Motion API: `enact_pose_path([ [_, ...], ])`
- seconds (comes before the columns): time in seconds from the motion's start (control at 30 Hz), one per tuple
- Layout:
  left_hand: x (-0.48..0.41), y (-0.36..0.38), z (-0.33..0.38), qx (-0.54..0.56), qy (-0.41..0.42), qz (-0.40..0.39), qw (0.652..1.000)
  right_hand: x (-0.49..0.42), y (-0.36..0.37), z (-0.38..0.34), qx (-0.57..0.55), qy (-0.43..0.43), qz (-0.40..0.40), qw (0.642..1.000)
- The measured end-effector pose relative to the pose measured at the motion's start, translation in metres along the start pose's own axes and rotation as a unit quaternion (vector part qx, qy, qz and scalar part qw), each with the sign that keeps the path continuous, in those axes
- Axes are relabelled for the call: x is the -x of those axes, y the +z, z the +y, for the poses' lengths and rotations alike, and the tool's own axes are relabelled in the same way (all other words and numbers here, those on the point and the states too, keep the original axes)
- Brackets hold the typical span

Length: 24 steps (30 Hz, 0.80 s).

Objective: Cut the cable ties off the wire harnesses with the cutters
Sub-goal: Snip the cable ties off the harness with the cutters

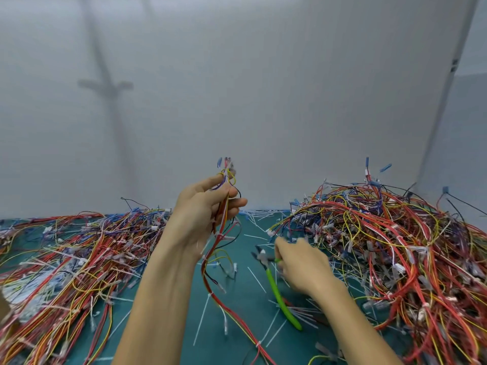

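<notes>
View: the head camera looks forward and down over my two bare forearms.
Left hand: my left hand point(208, 204) is raised at the centre of the frame, with fingers and thumb closed around a wire harness.
Wire harness: the wire harness point(220, 241) stands upright in that grip. Its connector ends stick out above my fingers. Its red, yellow and black wires hang down to the tabletop and trail off towards the bottom edge of the frame.
Cable ties: white cable ties point(210, 295) are bound around the hanging wires, one beside my left forearm and another near the bottom edge.
Right hand: my right hand point(303, 264) is low and right of centre, blurred. Its fingers curl on the cutters just behind the head.
Cutters: the cutters point(279, 293) lie on a slant. The grey head points to the upper left, near the harness but apart from it, and the green handle runs towards the lower right. I cannot tell how the jaws stand.
Tabletop: the green tabletop point(245, 301) shows between my arms, strewn with thin white tie offcuts point(254, 276).
Left pile: a low, spread tangle of harnesses point(66, 259) fills the left side of the frame.
Right pile: a taller heap of harnesses point(395, 246) fills the right side, just beyond my right hand.
Backdrop: a plain white wall point(263, 88) takes up the upper half of the frame.
</notes>
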<state>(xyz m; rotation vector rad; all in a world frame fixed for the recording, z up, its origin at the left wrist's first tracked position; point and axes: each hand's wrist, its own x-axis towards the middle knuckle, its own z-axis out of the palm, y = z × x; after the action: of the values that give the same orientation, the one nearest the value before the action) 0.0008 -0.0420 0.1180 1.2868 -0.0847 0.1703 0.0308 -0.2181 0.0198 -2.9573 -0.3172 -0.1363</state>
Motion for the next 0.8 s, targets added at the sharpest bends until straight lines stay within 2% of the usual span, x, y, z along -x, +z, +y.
enact_pose_path([
  [0.1, 0.001, -0.003, 0.002, 0.024, -0.007, -0.016, 1.0, 0.0, -0.014, -0.003, -0.081, -0.022, 0.141, 0.986],
  [0.2, 0.002, -0.003, 0.003, 0.027, -0.005, -0.025, 0.999, 0.002, -0.028, -0.012, -0.164, -0.045, 0.264, 0.949],
  [0.33, 0.0, -0.002, 0.0, 0.013, 0.02, -0.009, 1.0, 0.007, -0.042, -0.015, -0.212, -0.021, 0.387, 0.897],
  [0.4, -0.001, -0.003, 0.0, 0.001, 0.028, 0.0, 1.0, 0.008, -0.046, -0.014, -0.234, 0.003, 0.389, 0.891],
  [0.47, -0.001, -0.003, -0.001, -0.02, 0.04, -0.005, 0.999, 0.009, -0.05, -0.014, -0.305, 0.006, 0.355, 0.884],
  [0.6, 0.002, -0.001, -0.002, -0.074, 0.075, -0.027, 0.994, 0.015, -0.061, -0.021, -0.512, 0.006, 0.251, 0.821],
  [0.63, 0.002, 0.0, -0.002, -0.083, 0.085, -0.033, 0.992, 0.018, -0.063, -0.023, -0.524, 0.005, 0.229, 0.82],
  [0.73, 0.005, 0.002, 0.0, -0.13, 0.121, -0.035, 0.983, 0.022, -0.068, -0.025, -0.485, -0.002, 0.196, 0.852],
  [0.8, 0.008, 0.004, 0.0, -0.137, 0.143, -0.022, 0.98, 0.023, -0.073, -0.028, -0.485, -0.027, 0.17, 0.858],
])
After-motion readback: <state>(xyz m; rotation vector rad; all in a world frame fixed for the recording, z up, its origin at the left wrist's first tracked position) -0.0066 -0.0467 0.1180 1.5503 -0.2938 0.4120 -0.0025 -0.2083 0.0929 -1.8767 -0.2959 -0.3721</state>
